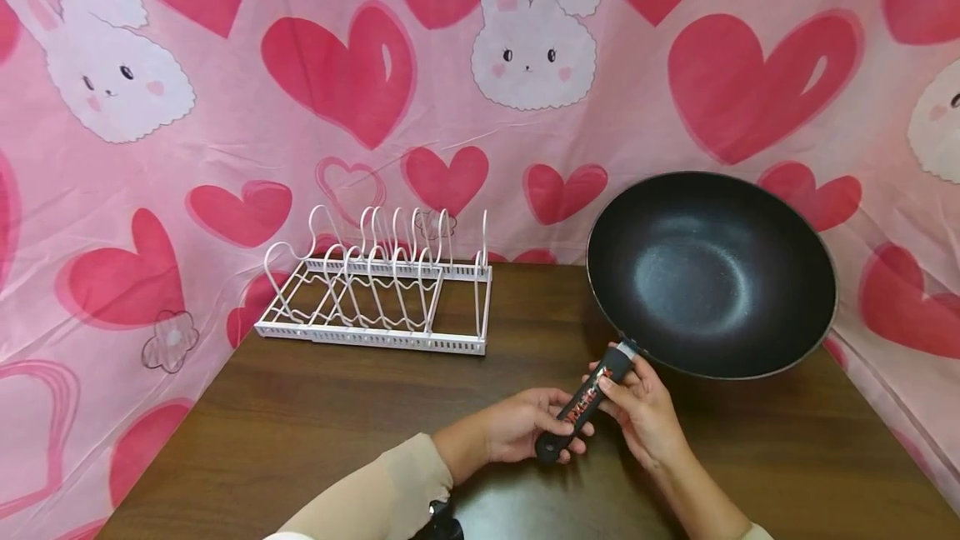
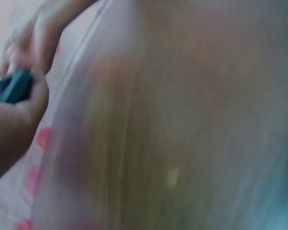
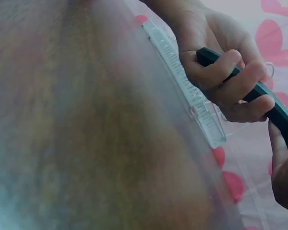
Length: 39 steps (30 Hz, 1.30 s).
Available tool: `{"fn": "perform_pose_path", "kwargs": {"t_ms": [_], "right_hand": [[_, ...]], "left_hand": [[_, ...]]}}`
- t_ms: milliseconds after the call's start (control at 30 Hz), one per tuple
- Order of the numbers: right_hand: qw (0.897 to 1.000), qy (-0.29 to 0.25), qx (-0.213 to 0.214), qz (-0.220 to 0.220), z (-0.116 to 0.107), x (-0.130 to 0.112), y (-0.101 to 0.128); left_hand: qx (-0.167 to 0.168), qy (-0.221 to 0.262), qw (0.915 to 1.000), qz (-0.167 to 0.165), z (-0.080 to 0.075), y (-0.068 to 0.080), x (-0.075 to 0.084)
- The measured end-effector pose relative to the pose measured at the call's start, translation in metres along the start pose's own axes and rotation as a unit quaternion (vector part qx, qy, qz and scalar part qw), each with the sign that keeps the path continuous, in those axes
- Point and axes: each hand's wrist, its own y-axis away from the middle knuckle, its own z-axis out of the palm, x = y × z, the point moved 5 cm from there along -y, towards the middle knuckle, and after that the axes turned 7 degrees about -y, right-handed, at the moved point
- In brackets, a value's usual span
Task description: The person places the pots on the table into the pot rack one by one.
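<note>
A large black wok (image 1: 693, 273) is held up over the right side of the table, its dark inner side facing me. Its black handle (image 1: 588, 398), with red lettering, slants down to the left. My left hand (image 1: 528, 426) grips the handle near its end, thumb on top. Closer to the pan, my right hand (image 1: 641, 411) pinches the handle with its thumb over the lettering. From the right wrist view, the left hand (image 3: 225, 79) shows fingers curled round the handle (image 3: 273, 105). The left wrist view shows the handle's end (image 2: 14, 86) within the left hand.
A white wire rack (image 1: 375, 340) with several upright loops stands on the left of the brown wooden table (image 1: 337, 407). Behind hangs a pink cloth (image 1: 442, 90) printed with hearts and rabbits. A small black object (image 1: 438, 523) shows by the left sleeve at the front edge.
</note>
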Motion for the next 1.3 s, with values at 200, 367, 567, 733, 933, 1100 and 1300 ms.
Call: {"fn": "perform_pose_path", "kwargs": {"t_ms": [200, 367, 567, 733, 933, 1100, 1300], "right_hand": [[0.999, 0.025, -0.021, -0.026, 0.01, -0.007, 0.0], [0.999, 0.022, -0.021, -0.031, 0.018, -0.01, 0.0], [0.997, 0.04, 0.063, 0.026, 0.031, -0.014, 0.004], [0.98, 0.035, 0.178, 0.079, 0.042, -0.017, 0.006], [0.973, 0.035, 0.214, 0.083, 0.043, -0.015, 0.006], [0.978, 0.035, 0.194, 0.063, 0.043, -0.016, 0.003], [0.981, 0.033, 0.18, 0.057, 0.041, -0.013, 0.004]], "left_hand": [[0.112, 0.011, 0.9899, 0.087, 0.011, 0.004, 0.005], [0.172, -0.067, 0.97, 0.158, 0.017, 0.014, 0.014], [0.229, -0.231, 0.9163, 0.233, 0.015, 0.021, 0.023], [0.257, -0.388, 0.8409, 0.276, 0.015, 0.027, 0.03], [0.274, -0.486, 0.7767, 0.292, 0.017, 0.033, 0.032], [0.274, -0.5, 0.7625, 0.305, 0.016, 0.034, 0.03], [0.262, -0.485, 0.7939, 0.257, 0.016, 0.035, 0.028]]}}
